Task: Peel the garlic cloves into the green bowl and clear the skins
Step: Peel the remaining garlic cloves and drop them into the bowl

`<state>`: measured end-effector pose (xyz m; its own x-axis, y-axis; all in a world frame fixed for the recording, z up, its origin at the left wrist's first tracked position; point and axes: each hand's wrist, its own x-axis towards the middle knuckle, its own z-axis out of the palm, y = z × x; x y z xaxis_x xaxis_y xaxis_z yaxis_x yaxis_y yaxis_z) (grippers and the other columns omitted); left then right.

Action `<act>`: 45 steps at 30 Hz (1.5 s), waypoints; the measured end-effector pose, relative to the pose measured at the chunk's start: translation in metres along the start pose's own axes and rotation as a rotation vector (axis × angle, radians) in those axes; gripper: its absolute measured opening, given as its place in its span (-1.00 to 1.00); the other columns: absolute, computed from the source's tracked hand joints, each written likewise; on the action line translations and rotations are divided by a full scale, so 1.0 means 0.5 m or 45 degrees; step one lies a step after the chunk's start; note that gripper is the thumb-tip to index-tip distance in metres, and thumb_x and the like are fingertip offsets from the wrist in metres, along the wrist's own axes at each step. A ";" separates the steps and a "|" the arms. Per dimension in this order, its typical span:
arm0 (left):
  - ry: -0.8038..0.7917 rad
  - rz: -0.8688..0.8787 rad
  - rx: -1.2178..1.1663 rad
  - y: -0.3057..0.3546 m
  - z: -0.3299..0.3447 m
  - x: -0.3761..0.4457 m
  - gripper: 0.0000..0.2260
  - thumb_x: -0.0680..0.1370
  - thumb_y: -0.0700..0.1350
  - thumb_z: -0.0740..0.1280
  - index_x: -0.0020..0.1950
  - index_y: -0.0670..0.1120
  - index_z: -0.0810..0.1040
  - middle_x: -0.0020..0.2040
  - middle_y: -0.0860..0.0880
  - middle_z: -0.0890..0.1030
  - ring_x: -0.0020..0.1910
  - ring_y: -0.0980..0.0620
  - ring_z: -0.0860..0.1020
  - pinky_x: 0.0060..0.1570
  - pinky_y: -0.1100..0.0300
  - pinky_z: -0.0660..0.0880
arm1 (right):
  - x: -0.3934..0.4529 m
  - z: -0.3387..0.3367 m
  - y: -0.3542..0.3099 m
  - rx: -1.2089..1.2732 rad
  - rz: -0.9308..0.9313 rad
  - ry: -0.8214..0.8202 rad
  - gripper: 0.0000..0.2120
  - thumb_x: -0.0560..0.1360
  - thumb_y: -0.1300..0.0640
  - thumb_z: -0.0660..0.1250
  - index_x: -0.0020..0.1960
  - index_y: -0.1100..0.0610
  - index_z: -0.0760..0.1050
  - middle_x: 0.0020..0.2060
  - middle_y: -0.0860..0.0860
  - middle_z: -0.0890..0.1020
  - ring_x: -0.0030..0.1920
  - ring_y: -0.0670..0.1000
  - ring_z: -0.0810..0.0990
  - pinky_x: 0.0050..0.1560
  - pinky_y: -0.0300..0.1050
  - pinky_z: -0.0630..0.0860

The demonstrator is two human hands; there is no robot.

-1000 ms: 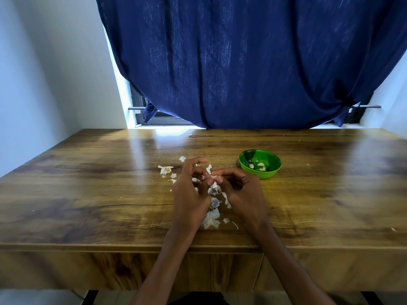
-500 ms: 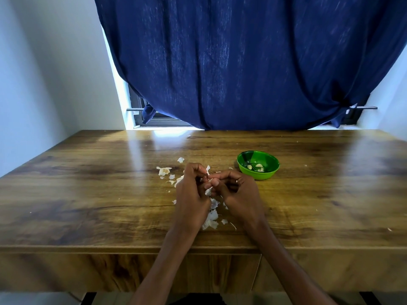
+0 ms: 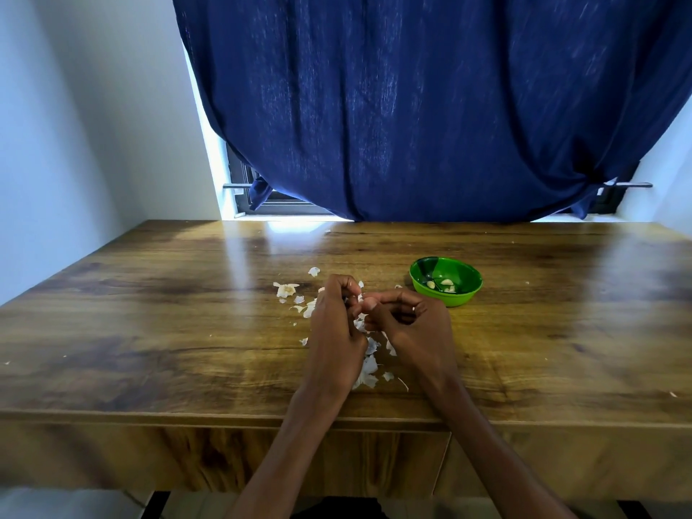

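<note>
1. two hands meet over a wooden table (image 3: pixel 149 331): the left hand (image 3: pixel 335 331) and right hand (image 3: pixel 410 324) have fingers curled in, pinching at something small between them, most likely a garlic clove (image 3: pixel 360 298); only a pale sliver of it shows, so how much skin is left on it cannot be told.
2. three or so peeled cloves (image 3: pixel 446 282) lie in the green bowl (image 3: pixel 464 295), which stands just beyond the right hand, near but apart from it.
3. skins (image 3: pixel 369 368) lie scattered on the table under and between the wrists, with more off the left hand, among them a larger husk (image 3: pixel 286 289).
4. risk, as a judgement: the clove is small and likely slippery once bare, so a hard pull could shoot it across the glossy top or off the near edge.
5. risk: the papery skins are light; a sweep of a wrist or a draught from the window (image 3: pixel 258 196) could spread them wider and make clearing slower.
6. risk: a skin clinging to a finger could ride into the bowl with the clove.
7. setting: a glossy, dark-grained top against a pale wall (image 3: pixel 93 125), with a navy curtain (image 3: pixel 430 106) covering most of the window.
</note>
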<state>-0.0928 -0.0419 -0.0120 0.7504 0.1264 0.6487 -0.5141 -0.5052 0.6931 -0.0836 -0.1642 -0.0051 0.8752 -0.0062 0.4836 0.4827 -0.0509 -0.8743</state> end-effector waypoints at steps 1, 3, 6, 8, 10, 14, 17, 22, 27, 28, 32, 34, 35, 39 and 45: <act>0.006 -0.003 -0.013 -0.001 -0.001 0.001 -0.54 0.46 -0.50 0.32 0.11 0.02 0.37 -0.02 -0.05 0.56 -0.03 0.05 0.57 -0.13 0.35 0.49 | 0.000 0.000 -0.002 0.037 0.006 -0.020 -0.90 0.54 0.29 0.46 0.00 0.14 0.71 -0.20 -0.05 0.76 -0.18 -0.03 0.75 -0.14 -0.19 0.66; 0.029 -0.011 -0.074 0.003 -0.005 0.002 -0.56 0.48 -0.50 0.30 0.16 -0.02 0.39 -0.04 -0.03 0.60 -0.02 0.10 0.61 -0.10 0.36 0.51 | 0.003 -0.001 -0.002 0.050 0.013 -0.069 -0.81 0.55 0.35 0.42 0.07 0.12 0.69 -0.17 -0.07 0.76 -0.14 -0.04 0.75 -0.12 -0.22 0.65; 0.038 -0.010 -0.144 0.009 -0.009 0.005 -0.64 0.52 -0.49 0.29 0.17 -0.10 0.39 -0.09 0.06 0.60 -0.04 0.25 0.59 -0.11 0.45 0.47 | 0.006 -0.001 0.002 -0.039 -0.013 -0.097 -0.76 0.55 0.36 0.41 0.14 0.13 0.68 -0.13 -0.13 0.76 -0.08 -0.11 0.74 -0.10 -0.25 0.63; 0.025 -0.008 -0.152 0.009 -0.008 0.004 -0.65 0.54 -0.48 0.28 0.18 -0.09 0.38 -0.09 0.09 0.58 -0.05 0.26 0.58 -0.12 0.44 0.47 | 0.006 -0.002 0.004 -0.072 -0.028 -0.077 -0.79 0.54 0.34 0.43 0.10 0.12 0.69 -0.13 -0.18 0.75 -0.08 -0.16 0.72 -0.10 -0.28 0.61; 0.019 -0.019 -0.164 0.007 -0.007 0.004 -0.62 0.54 -0.49 0.27 0.19 -0.08 0.37 -0.09 0.09 0.57 -0.05 0.21 0.58 -0.12 0.41 0.48 | 0.006 -0.003 0.007 -0.088 -0.027 -0.067 -0.82 0.53 0.33 0.44 0.07 0.12 0.68 -0.15 -0.16 0.74 -0.09 -0.17 0.71 -0.12 -0.30 0.60; 0.021 -0.007 -0.176 0.003 -0.005 0.002 -0.63 0.54 -0.48 0.27 0.21 -0.10 0.37 -0.10 0.03 0.58 -0.08 0.12 0.58 -0.13 0.32 0.53 | 0.008 -0.002 0.008 -0.109 -0.008 -0.083 -0.80 0.54 0.29 0.45 0.02 -0.01 0.65 -0.14 -0.14 0.74 -0.07 -0.15 0.71 -0.08 -0.25 0.63; 0.029 0.013 -0.189 0.006 -0.007 0.002 -0.61 0.52 -0.49 0.28 0.20 -0.09 0.37 -0.10 0.07 0.55 -0.08 0.12 0.56 -0.13 0.32 0.53 | 0.008 0.000 0.007 -0.077 0.005 -0.074 -0.75 0.55 0.30 0.44 -0.01 -0.06 0.62 -0.16 -0.15 0.74 -0.08 -0.15 0.72 -0.08 -0.28 0.62; 0.089 0.040 -0.170 0.012 -0.005 0.003 -0.64 0.54 -0.42 0.33 0.18 -0.05 0.38 -0.08 0.13 0.55 -0.05 0.16 0.57 -0.09 0.40 0.48 | 0.008 0.002 0.009 -0.032 0.049 -0.010 -0.79 0.54 0.28 0.46 0.00 -0.04 0.64 -0.12 -0.07 0.75 -0.07 -0.09 0.73 -0.02 -0.19 0.66; 0.212 0.071 -0.172 0.010 -0.004 0.004 -0.70 0.53 -0.37 0.40 0.18 -0.11 0.46 -0.09 0.09 0.57 -0.08 0.07 0.60 -0.05 0.21 0.59 | 0.010 0.000 0.012 -0.019 0.067 0.017 -0.89 0.53 0.24 0.47 0.01 0.05 0.66 -0.14 -0.03 0.74 -0.13 -0.07 0.72 -0.10 -0.18 0.65; 0.239 0.075 -0.174 0.010 -0.005 0.005 -0.71 0.52 -0.36 0.41 0.18 -0.13 0.47 -0.09 0.07 0.58 -0.08 0.05 0.61 -0.05 0.18 0.60 | 0.010 0.000 0.013 -0.023 0.071 0.019 -0.89 0.53 0.23 0.47 0.01 0.05 0.66 -0.14 -0.04 0.74 -0.13 -0.07 0.72 -0.11 -0.17 0.66; 0.320 0.047 -0.228 0.015 -0.007 0.005 -0.70 0.49 -0.38 0.45 0.13 -0.14 0.51 -0.09 0.01 0.61 -0.08 0.03 0.64 -0.08 0.23 0.61 | 0.010 -0.001 0.016 -0.018 0.073 0.024 -0.87 0.52 0.22 0.49 0.01 0.01 0.67 -0.14 -0.08 0.74 -0.10 -0.08 0.72 -0.06 -0.14 0.67; 0.347 0.038 -0.216 0.016 -0.009 0.005 -0.71 0.47 -0.37 0.48 0.11 -0.14 0.53 -0.05 -0.03 0.62 -0.06 0.03 0.65 -0.09 0.28 0.59 | 0.010 -0.001 0.017 -0.015 0.073 0.025 -0.87 0.52 0.22 0.49 0.02 0.01 0.67 -0.14 -0.08 0.75 -0.10 -0.08 0.73 -0.08 -0.15 0.67; 0.356 0.023 -0.209 0.015 -0.010 0.005 -0.71 0.46 -0.36 0.50 0.10 -0.14 0.54 -0.03 -0.04 0.63 -0.05 0.04 0.65 -0.10 0.31 0.58 | 0.010 -0.001 0.017 -0.013 0.074 0.026 -0.87 0.52 0.22 0.49 0.02 0.03 0.68 -0.14 -0.08 0.75 -0.10 -0.08 0.73 -0.10 -0.16 0.66; 0.391 -0.022 -0.145 0.007 -0.011 0.003 -0.84 0.48 -0.31 0.50 0.00 -0.14 0.62 -0.09 0.01 0.67 -0.10 0.13 0.67 -0.12 0.31 0.59 | 0.009 -0.002 0.018 -0.022 0.083 0.047 -0.88 0.53 0.22 0.48 0.04 0.06 0.70 -0.14 -0.07 0.75 -0.13 -0.07 0.72 -0.13 -0.14 0.66; 0.419 -0.032 -0.064 -0.001 -0.008 0.002 -0.84 0.48 -0.37 0.47 -0.08 -0.11 0.66 -0.19 0.05 0.69 -0.17 0.17 0.67 -0.14 0.31 0.59 | 0.007 -0.002 0.020 -0.051 0.066 0.059 -0.84 0.54 0.21 0.48 0.03 -0.04 0.70 -0.10 -0.10 0.76 -0.10 -0.09 0.73 -0.02 -0.06 0.68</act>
<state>-0.0933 -0.0382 -0.0105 0.5927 0.4113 0.6925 -0.5233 -0.4568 0.7193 -0.0757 -0.1659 -0.0118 0.8961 -0.0559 0.4402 0.4347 -0.0894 -0.8961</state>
